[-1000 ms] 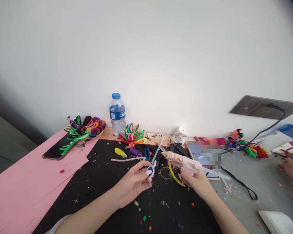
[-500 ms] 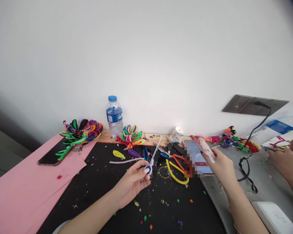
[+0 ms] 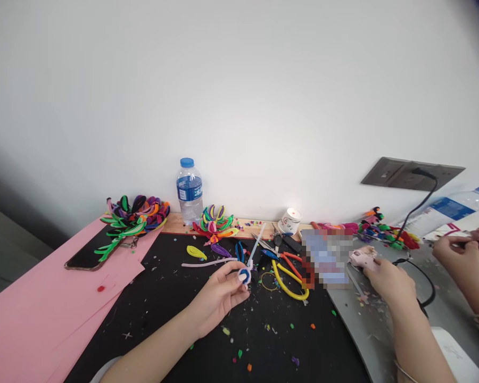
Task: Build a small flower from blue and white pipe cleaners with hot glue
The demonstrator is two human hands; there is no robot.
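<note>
In my left hand [image 3: 225, 292], closed in a pinch, is a small pipe-cleaner piece [image 3: 245, 275], white with a dark blue centre. A pale, narrow strip [image 3: 257, 243] rises from that piece. My right hand [image 3: 391, 282] is closed round a pale pink glue gun [image 3: 362, 257], low over the grey surface on the right; its grip is partly hidden by my fingers. Near my left fingers lie a lilac pipe cleaner [image 3: 203, 263] and looped yellow [image 3: 196, 252], purple [image 3: 220, 250] and blue [image 3: 239, 251] pieces.
Yellow-handled pliers [image 3: 289, 284], scissors [image 3: 263, 243], a paper cup [image 3: 289, 221] and a blurred phone [image 3: 327, 258] lie ahead. A water bottle [image 3: 189, 191] and pipe-cleaner bundles stand by the wall. The black cord [image 3: 417, 205] runs from the socket. Another person's hands [image 3: 461, 260] work at right.
My right hand has moved right and down with the glue gun, from over the phone to the grey surface. My left hand stays nearly still. The other person's hands have shifted.
</note>
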